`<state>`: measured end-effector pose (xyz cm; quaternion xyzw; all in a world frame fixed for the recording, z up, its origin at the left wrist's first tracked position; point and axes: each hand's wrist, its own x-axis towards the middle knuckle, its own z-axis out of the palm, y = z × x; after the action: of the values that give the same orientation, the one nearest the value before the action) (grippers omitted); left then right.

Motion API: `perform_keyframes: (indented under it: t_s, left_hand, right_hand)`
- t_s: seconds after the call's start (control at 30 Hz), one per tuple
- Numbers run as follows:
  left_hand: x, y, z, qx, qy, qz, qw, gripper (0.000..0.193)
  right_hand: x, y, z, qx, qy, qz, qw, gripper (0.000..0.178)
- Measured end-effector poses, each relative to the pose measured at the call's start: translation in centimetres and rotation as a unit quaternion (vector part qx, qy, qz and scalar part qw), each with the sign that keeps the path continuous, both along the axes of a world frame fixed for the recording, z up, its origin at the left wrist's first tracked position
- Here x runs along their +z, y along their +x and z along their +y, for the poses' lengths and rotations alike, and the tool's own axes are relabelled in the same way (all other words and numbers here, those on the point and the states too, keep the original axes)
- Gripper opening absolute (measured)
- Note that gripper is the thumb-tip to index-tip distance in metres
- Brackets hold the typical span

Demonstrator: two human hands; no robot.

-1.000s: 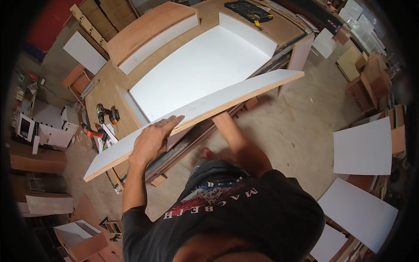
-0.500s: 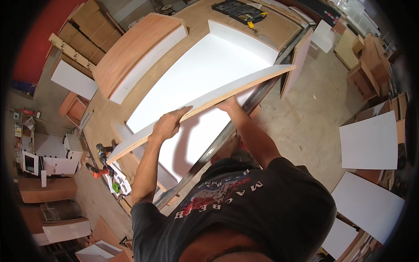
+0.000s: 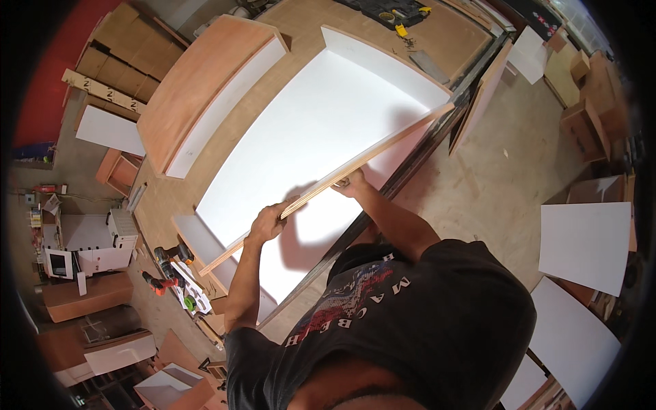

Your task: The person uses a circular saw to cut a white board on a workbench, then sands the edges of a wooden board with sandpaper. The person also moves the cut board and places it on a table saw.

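Both my hands hold a long plywood board, seen almost edge-on, with a bare wood edge and white facing. My left hand is closed around it toward its left end. Farther along, my right hand grips its near side with curled fingers, partly hidden by the board. The board stands on edge over a large white panel lying on the workbench. White upright boards stand at the panel's two ends, a far end board and a left end board. I cannot tell whether the held board touches them.
Left of the panel sits a wooden box-like piece with a white side. Power drills and a green tape roll lie at the bench's left end. An open black tool case is at the back. White panels lean at the right.
The held board has turned from a tilt to nearly upright, so its white face now barely shows. Both hands still hold it. The whole view has shifted slightly.
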<state>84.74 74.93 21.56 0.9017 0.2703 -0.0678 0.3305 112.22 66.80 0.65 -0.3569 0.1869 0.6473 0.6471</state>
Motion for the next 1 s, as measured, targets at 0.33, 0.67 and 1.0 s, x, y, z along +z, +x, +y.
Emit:
perform_keyframes:
  t_s: [0.33, 0.67, 1.0]
  left_hand:
    - [-8.1, -0.2, -3.1, 0.081, -0.124, -0.018, 0.989, 0.069]
    - [-9.3, 0.0, -10.1, 0.083, -0.111, -0.036, 0.99, 0.07]
    - [-5.5, -2.0, -13.0, 0.211, 0.013, 0.087, 0.974, 0.037]
  right_hand:
    - [5.9, 5.0, -4.2, -0.02, -0.181, -0.127, 0.975, 0.078]
    - [4.5, 26.0, -8.4, -0.074, -0.323, -0.544, 0.771, 0.073]
    - [3.4, 41.0, -6.5, -0.045, -0.459, -0.595, 0.658, 0.07]
